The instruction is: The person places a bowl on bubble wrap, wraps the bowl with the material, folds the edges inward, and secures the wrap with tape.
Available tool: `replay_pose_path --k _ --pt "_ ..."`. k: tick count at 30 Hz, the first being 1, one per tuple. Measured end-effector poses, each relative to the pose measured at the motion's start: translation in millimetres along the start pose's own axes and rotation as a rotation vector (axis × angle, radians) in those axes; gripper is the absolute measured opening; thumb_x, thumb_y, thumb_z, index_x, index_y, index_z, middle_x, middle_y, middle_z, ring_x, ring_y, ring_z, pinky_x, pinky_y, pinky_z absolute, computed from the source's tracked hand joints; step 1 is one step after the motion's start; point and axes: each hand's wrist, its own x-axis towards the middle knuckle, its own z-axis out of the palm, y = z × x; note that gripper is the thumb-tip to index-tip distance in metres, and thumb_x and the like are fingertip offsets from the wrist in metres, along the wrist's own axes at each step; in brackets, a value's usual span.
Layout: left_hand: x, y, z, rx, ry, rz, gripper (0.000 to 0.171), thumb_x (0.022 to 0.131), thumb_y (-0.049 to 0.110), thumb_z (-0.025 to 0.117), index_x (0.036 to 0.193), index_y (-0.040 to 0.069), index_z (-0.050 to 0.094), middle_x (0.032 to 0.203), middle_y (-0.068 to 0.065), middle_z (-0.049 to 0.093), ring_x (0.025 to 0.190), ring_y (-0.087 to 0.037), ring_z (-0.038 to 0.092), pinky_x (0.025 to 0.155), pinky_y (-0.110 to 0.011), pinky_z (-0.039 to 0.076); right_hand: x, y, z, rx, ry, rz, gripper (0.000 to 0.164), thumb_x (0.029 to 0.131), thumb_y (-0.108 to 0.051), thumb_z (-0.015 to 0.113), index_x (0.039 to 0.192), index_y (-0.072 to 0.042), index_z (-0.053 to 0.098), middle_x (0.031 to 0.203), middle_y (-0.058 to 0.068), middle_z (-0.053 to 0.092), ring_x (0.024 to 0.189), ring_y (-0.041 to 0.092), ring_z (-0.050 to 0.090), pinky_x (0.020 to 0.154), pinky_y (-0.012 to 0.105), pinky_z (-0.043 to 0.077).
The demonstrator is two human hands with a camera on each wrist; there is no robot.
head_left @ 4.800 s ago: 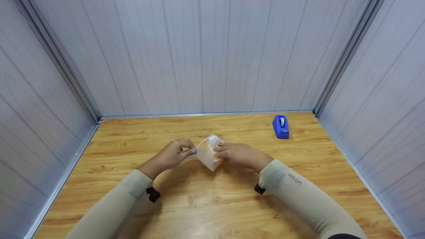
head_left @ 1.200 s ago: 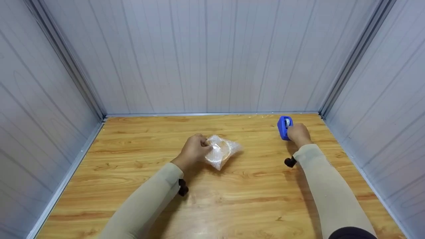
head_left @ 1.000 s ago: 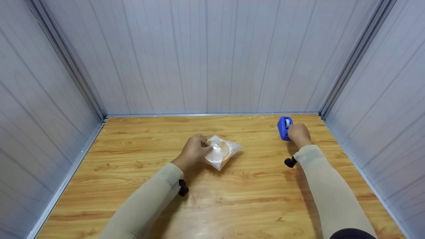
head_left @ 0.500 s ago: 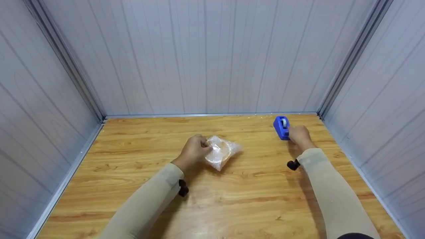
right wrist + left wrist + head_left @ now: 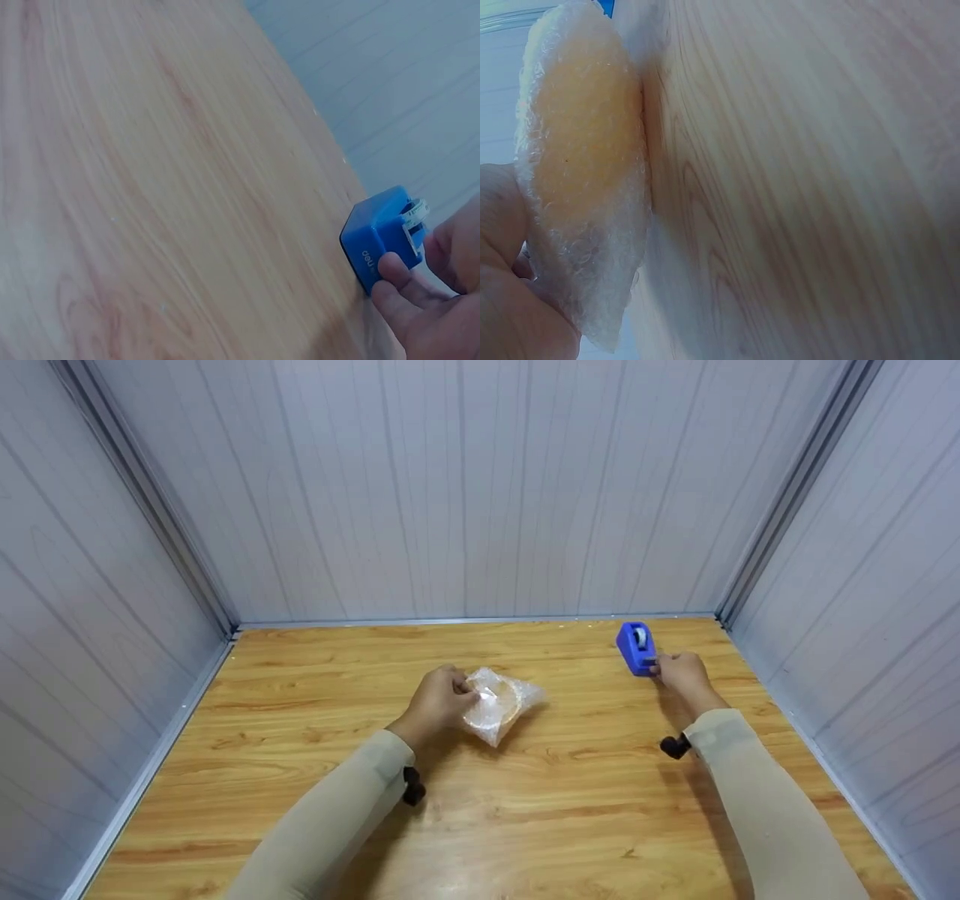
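On the wooden table, in the middle, lies a bubble-wrap packet [image 5: 496, 703] with something round and orange-tinted inside. My left hand [image 5: 437, 701] pinches its left edge between thumb and fingers. In the left wrist view the packet [image 5: 585, 150] rises on edge from that hand [image 5: 510, 292], with the orange content blurred by the bubbles. Further right stands a blue tape dispenser [image 5: 636, 649] with a white-cored roll. My right hand [image 5: 682, 673] grips its front end; in the right wrist view fingertips [image 5: 394, 266] press the dispenser [image 5: 379, 232]. Any drawn-out tape is too clear to see.
Pale panel walls [image 5: 465, 495] enclose the wooden table [image 5: 525, 825] at the back and both sides. The dispenser stands close to the back wall. Small black wrist cameras [image 5: 413, 786] hang under both sleeves.
Earlier both hands were on the bubble wrap; the right hand has since moved to the tape dispenser. In the last second it has drawn slightly back and the dispenser has turned a little. The left hand stays put.
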Motion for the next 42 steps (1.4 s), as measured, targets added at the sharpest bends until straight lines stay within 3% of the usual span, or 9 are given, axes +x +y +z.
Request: replay_pose_path --k 6,10,13,15,18,22,36,42 --pt "-0.8 -0.7 -1.8 -0.028 0.009 -0.003 0.016 0.098 0.002 0.085 0.082 0.002 0.082 0.111 -0.009 0.075 0.104 -0.022 0.066 0.082 -0.028 0.058 -0.1 -0.4 2.4 -0.028 -0.013 -0.021 0.057 0.121 -0.030 0.036 0.156 0.010 0.057 0.144 0.024 0.072 0.138 0.036 0.064 0.126 0.050 0.049" --pt "-0.2 -0.3 -1.1 -0.013 0.020 -0.006 0.017 0.097 0.002 0.086 0.081 0.002 0.081 0.112 -0.010 0.076 0.105 -0.023 0.067 0.082 -0.028 0.059 -0.2 -1.8 -1.3 -0.034 -0.038 -0.026 0.058 0.122 -0.031 0.039 0.159 0.010 0.054 0.144 0.025 0.072 0.139 0.037 0.065 0.125 0.051 0.052" --pt "1.1 0.2 -0.1 0.009 0.017 0.002 0.018 0.097 0.003 0.087 0.080 0.002 0.080 0.114 -0.012 0.077 0.106 -0.025 0.069 0.082 -0.030 0.061 -2.4 -1.5 -4.5 -0.064 -0.050 -0.021 0.052 0.122 -0.031 0.041 0.148 0.009 0.061 0.128 0.021 0.075 0.120 0.031 0.069 0.106 0.045 0.060" --pt "1.6 1.0 0.2 0.014 0.011 0.001 0.019 0.098 0.004 0.087 0.081 0.002 0.080 0.117 -0.013 0.077 0.110 -0.027 0.070 0.086 -0.033 0.062 -3.5 -0.7 -5.7 -0.075 -0.055 -0.018 0.045 0.121 -0.030 0.042 0.129 0.007 0.066 0.108 0.013 0.074 0.100 0.025 0.068 0.089 0.039 0.059" --pt "1.3 0.6 0.6 0.022 0.011 -0.007 0.018 0.098 0.005 0.087 0.081 0.003 0.081 0.123 -0.014 0.078 0.117 -0.029 0.072 0.092 -0.036 0.065 -1.8 1.8 -5.1 -0.044 -0.069 -0.015 0.034 0.119 -0.027 0.045 0.097 -0.005 0.059 0.080 0.001 0.061 0.073 0.017 0.056 0.069 0.032 0.050" --pt "0.0 -0.3 -0.1 0.038 0.009 -0.006 0.018 0.099 0.007 0.086 0.082 0.004 0.082 0.127 -0.014 0.078 0.120 -0.030 0.072 0.093 -0.037 0.065 2.2 4.8 -2.4 -0.013 -0.086 -0.013 0.034 0.117 -0.023 0.046 0.084 -0.013 0.047 0.066 -0.006 0.046 0.060 0.012 0.044 0.059 0.030 0.042" --pt "-1.0 -2.5 1.1 0.029 0.020 0.004 0.017 0.098 0.006 0.087 0.083 0.003 0.081 0.120 -0.012 0.076 0.116 -0.030 0.072 0.094 -0.039 0.065 8.4 9.7 6.9 -0.169 -0.015 -0.061 0.040 0.119 -0.025 0.047 0.082 -0.011 0.042 0.075 0.000 0.038 0.073 0.022 0.047 0.067 0.035 0.041" --pt "0.7 -3.6 1.5 0.037 0.021 0.012 0.017 0.098 0.005 0.088 0.083 0.003 0.081 0.121 -0.014 0.077 0.117 -0.032 0.072 0.097 -0.042 0.065 10.0 10.6 8.6 -0.214 -0.007 -0.062 0.037 0.119 -0.025 0.047 0.085 -0.011 0.043 0.082 0.004 0.043 0.081 0.025 0.051 0.068 0.035 0.043"
